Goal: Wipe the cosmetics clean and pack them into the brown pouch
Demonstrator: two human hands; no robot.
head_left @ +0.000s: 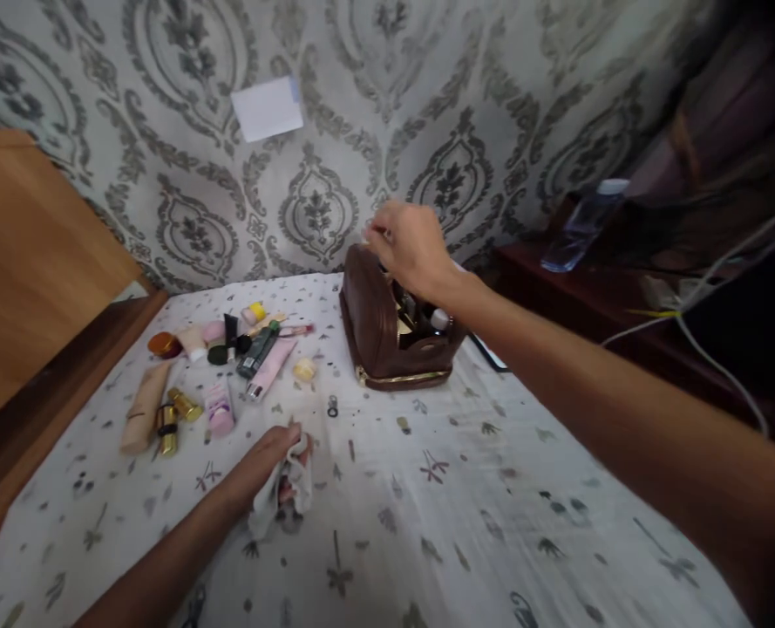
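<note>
My left hand (275, 447) is closed on a crumpled white cloth (268, 504), low over the printed sheet at the near middle. My right hand (414, 242) is above the brown toiletry bag (369, 318), its fingers pinched together near the bag's top edge. Whether anything small is between those fingertips, I cannot make out. The bag stands unzipped, and a white-capped bottle (438, 321) shows inside along with other items. Part of the opening is hidden by my right hand and wrist.
Several cosmetics lie left of the bag, including a pink tube (272, 370), a dark green tube (258, 349), a beige tube (145, 408) and a small yellow jar (304, 370). A wooden board (40, 253) borders the left. On the right are a clear bottle (583, 228) and white cables (720, 371).
</note>
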